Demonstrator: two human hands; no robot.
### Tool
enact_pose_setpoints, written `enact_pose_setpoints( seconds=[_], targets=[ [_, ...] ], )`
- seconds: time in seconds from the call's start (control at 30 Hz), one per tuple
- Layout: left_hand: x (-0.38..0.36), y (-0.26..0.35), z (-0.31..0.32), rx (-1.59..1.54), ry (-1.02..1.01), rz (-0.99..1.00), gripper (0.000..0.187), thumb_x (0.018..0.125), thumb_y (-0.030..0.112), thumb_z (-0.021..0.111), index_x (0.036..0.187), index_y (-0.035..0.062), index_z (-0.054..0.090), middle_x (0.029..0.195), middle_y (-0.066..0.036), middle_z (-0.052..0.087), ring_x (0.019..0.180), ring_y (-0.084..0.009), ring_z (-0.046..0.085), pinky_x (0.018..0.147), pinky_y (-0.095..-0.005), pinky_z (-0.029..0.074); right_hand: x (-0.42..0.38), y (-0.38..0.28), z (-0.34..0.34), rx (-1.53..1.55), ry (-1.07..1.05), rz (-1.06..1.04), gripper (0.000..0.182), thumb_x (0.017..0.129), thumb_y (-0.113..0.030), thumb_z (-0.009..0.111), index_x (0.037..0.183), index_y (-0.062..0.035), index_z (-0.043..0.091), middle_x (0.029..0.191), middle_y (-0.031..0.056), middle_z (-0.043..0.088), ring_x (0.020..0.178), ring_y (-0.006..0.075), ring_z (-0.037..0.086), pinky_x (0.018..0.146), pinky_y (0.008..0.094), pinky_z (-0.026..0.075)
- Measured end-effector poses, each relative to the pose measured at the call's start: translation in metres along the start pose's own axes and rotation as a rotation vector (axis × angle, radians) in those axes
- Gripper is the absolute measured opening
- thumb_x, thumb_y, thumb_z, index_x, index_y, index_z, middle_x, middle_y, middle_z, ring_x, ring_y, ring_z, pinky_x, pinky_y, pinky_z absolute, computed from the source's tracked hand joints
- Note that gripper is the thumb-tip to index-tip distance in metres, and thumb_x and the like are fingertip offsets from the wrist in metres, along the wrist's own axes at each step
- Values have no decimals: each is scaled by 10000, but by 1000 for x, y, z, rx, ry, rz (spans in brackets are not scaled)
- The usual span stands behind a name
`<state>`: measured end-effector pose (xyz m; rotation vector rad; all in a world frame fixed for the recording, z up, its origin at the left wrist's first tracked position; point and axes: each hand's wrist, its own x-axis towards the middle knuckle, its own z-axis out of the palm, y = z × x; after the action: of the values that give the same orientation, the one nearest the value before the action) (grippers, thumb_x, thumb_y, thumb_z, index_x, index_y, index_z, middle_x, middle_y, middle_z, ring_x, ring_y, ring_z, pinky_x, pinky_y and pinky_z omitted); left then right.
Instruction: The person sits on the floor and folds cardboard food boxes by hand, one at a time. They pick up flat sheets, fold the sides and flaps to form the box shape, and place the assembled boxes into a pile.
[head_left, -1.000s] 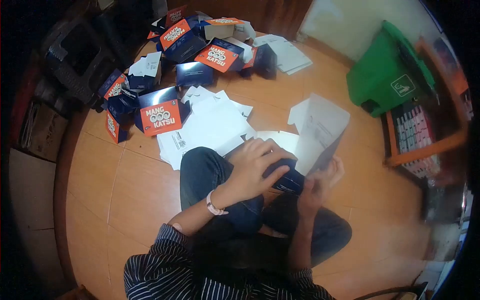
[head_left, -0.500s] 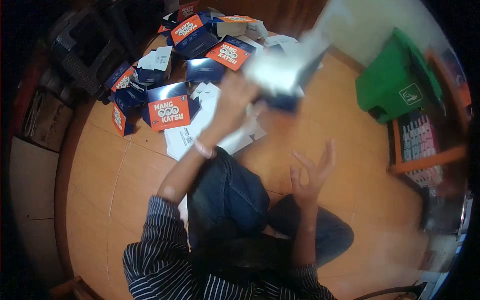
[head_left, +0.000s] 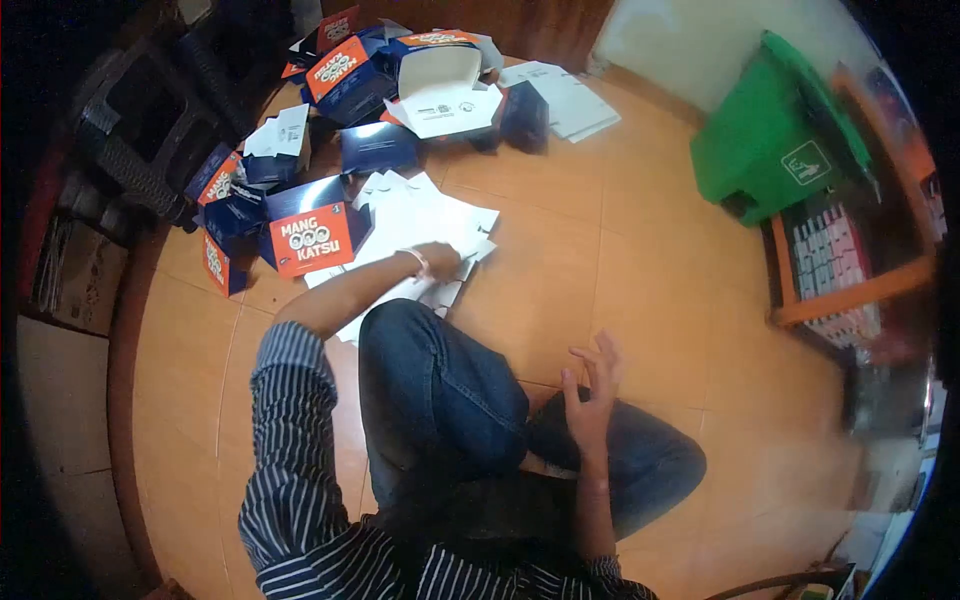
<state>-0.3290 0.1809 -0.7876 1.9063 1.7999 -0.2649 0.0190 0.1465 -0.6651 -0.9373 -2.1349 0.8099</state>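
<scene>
My left hand (head_left: 437, 262), with a pale band at its wrist, reaches down to a stack of flat white box blanks (head_left: 425, 215) on the floor. Its fingers are closed at the right edge of the stack, on a flat box blank (head_left: 478, 250); the fingertips are partly hidden. Held above my folded legs, my right hand (head_left: 594, 385) is empty, its fingers apart. Just beyond the stack sits a folded orange and navy box (head_left: 310, 238) lettered MANG KATSU. An opened box (head_left: 448, 112) shows its white inside on the pile farther back.
Several more folded boxes (head_left: 350, 80) are heaped at the back left beside dark plastic chairs (head_left: 140, 110). Flat white sheets (head_left: 570, 100) lie near the back wall. A green bin (head_left: 760, 140) and an orange-framed shelf (head_left: 850, 295) stand at the right.
The blurred white and navy box in the air by my left hand has left it; an opened box now rests on the pile. My left hand has come down to the stack.
</scene>
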Motion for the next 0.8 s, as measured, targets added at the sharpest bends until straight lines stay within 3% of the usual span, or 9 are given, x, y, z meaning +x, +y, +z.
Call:
enact_pose_setpoints(
  seconds=[0.07,0.13,0.2,0.27,0.4,0.47,0.6,0.67,0.8],
  targets=[
    [-13,3,-41,0,134,-26,207,759,161,559,904,41,645,812,-171,646,776,-313,633,675,-399,484,1,10,6,269,-27,180,291,768,-22,587,1056,-46,549,1282,179,313,1213,332,337,990,404,321],
    [-28,13,-61,-358,453,127,159,774,166,611,855,29,616,728,-153,639,658,-282,627,606,-377,481,10,12,16,392,14,247,317,772,-26,588,1083,-50,531,1270,176,323,1211,330,338,991,395,317],
    [-53,57,-88,-553,289,375,179,841,192,590,817,15,586,635,-5,537,614,-64,478,582,-249,415,30,7,20,515,77,319,343,775,-30,589,1109,-54,513,1258,173,332,1210,328,338,992,387,313],
    [-67,103,-92,-756,290,488,182,862,181,570,829,2,581,658,19,515,654,-42,430,612,-224,394,57,-3,12,430,293,6,405,767,-39,610,1147,-51,473,1266,181,333,1211,320,337,1011,403,273],
    [-75,159,-89,-896,324,472,189,887,162,539,854,-21,575,691,20,529,681,-36,442,625,-211,393,64,-12,-32,188,410,-160,327,759,-39,616,1071,-26,519,1297,198,301,1208,314,336,1025,428,236],
    [-77,181,-79,-1065,300,521,244,879,207,555,948,-21,607,704,-10,570,635,-69,463,570,-248,396,55,-25,-58,17,261,-260,203,761,-49,601,959,-15,563,1260,201,373,1176,312,373,1015,452,230],
    [-85,219,-66,-1456,38,523,287,909,223,508,977,-42,593,790,5,597,694,-46,512,630,-214,437,37,-20,-82,21,229,-109,127,761,-90,606,872,-30,590,1155,165,488,1126,317,421,987,454,251],
    [-85,225,-57,-1445,-28,543,269,919,194,485,1014,-37,585,860,-6,609,746,-46,544,665,-195,455,31,-20,-88,-142,-8,-197,172,754,-135,622,899,-50,587,1038,113,556,1068,308,459,971,448,251],
    [-86,223,-35,-1494,-138,472,257,908,136,485,1100,-15,564,968,-44,620,835,-65,575,746,-196,472,17,-12,-78,-259,-455,-262,217,785,-209,584,974,-104,588,1072,74,513,1045,295,457,940,501,242]
  ],
)
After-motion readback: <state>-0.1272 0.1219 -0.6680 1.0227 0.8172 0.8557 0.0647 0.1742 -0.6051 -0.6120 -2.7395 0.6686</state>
